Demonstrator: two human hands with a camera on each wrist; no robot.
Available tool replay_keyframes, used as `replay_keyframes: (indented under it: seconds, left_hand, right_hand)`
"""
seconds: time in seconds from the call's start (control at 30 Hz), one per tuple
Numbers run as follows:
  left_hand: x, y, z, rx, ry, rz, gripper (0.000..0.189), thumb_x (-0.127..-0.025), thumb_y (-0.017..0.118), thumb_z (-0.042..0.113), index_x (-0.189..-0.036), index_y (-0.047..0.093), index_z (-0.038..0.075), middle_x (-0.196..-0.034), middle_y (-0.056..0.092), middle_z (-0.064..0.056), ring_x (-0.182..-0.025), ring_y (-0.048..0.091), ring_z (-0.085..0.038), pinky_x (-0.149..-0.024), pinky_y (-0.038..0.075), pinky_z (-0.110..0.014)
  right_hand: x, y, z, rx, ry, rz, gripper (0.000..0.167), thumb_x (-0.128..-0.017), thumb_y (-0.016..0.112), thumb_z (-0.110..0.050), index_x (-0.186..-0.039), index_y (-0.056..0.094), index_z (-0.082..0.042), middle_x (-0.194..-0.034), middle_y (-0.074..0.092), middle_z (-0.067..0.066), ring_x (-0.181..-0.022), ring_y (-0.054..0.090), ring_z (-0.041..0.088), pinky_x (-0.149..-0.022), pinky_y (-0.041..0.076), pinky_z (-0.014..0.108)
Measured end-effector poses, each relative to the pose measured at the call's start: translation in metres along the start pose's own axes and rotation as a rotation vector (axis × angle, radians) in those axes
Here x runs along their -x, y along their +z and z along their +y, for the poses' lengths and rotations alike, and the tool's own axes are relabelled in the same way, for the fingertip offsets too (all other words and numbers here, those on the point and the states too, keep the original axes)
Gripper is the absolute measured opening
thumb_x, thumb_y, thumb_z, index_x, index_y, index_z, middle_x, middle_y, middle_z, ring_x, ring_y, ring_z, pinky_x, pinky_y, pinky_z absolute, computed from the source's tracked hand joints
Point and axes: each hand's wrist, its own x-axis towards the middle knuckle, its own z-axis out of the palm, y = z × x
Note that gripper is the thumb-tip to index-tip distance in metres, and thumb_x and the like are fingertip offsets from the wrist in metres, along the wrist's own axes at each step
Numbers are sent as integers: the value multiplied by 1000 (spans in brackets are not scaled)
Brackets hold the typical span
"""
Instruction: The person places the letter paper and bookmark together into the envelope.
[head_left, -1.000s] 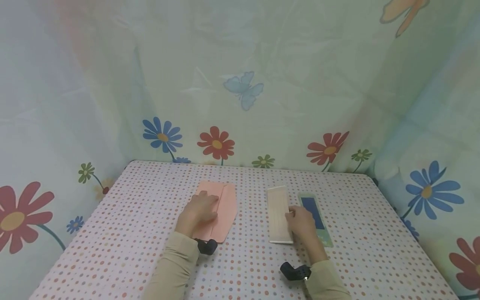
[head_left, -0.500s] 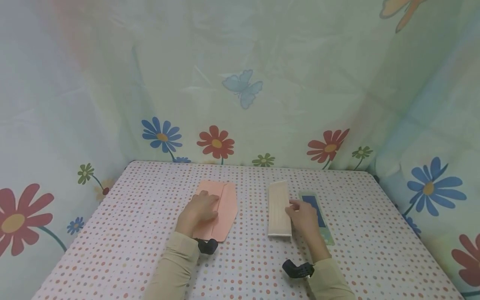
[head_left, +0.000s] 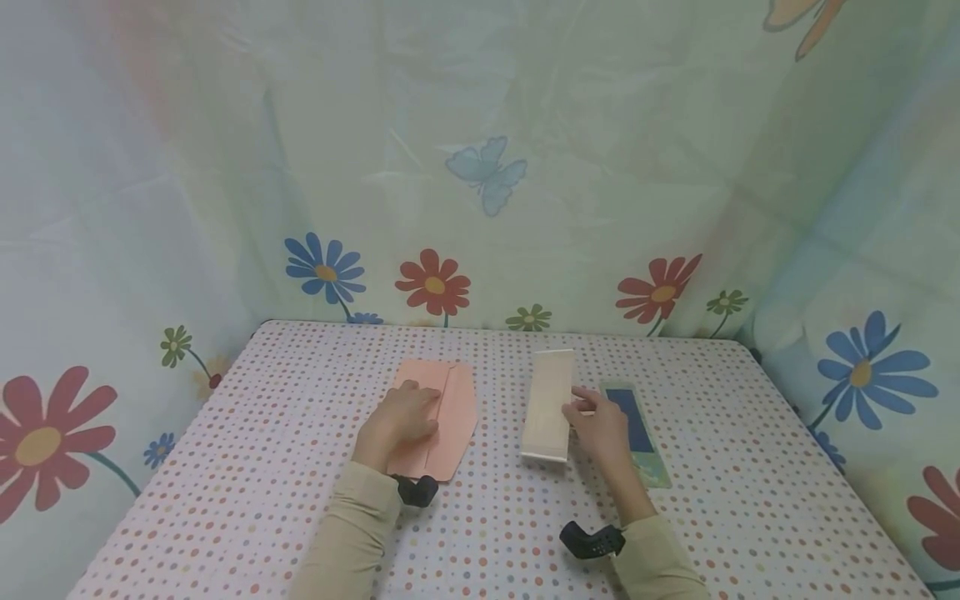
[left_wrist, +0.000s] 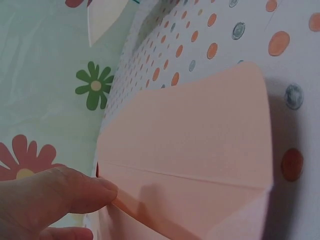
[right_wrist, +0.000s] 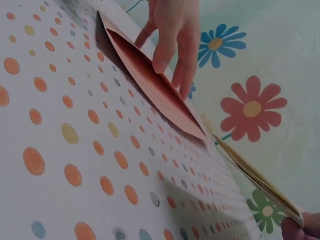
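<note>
While a pink envelope (head_left: 455,433) gapes beneath the left hand (head_left: 396,418), fingers loosely spread, a cream folded sheet (head_left: 549,408) juts left from the right hand (head_left: 602,429), which pinches its edge beside a blue-and-green card (head_left: 639,429). Lining-up seems underway; next probably calls for steady leftward carrying.

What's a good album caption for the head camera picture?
Over a polka-dot tablecloth, the left hand touches an open pink envelope while the right hand pinches a folded cream sheet.
</note>
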Motion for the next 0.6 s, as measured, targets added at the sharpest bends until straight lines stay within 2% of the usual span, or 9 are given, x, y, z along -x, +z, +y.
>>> replay_keyframes:
  seconds: [0.2,0.43,0.6]
  left_hand:
    - [0,-1,1,-9,-10,-11,52,-83,62,23,-134,54,17,-134,51,-14,-115,50,-35,-98,42,-49]
    - [-1,0,1,72,-66,-19,53,-83,65,24,-135,54,20,-138,46,-13,-115,48,-35,-94,44,-49]
    - [-1,-1,0,47,-45,-10,54,-83,65,24,-135,53,19,-137,47,-14,-114,50,-36,-93,45,-49]
  right_hand:
    - [7,9,-7,-54,-37,3,45,-88,63,-18,-131,54,-8,-106,67,19,-88,67,29,-61,53,30]
    - [15,22,-15,-110,-20,-10,47,-86,64,-16,-132,53,-10,-105,66,17,-83,69,25,-63,56,27]
    - [20,31,-19,-156,-73,-31,42,-87,65,-14,-127,57,-8,-104,67,19,-87,69,28,-63,56,27]
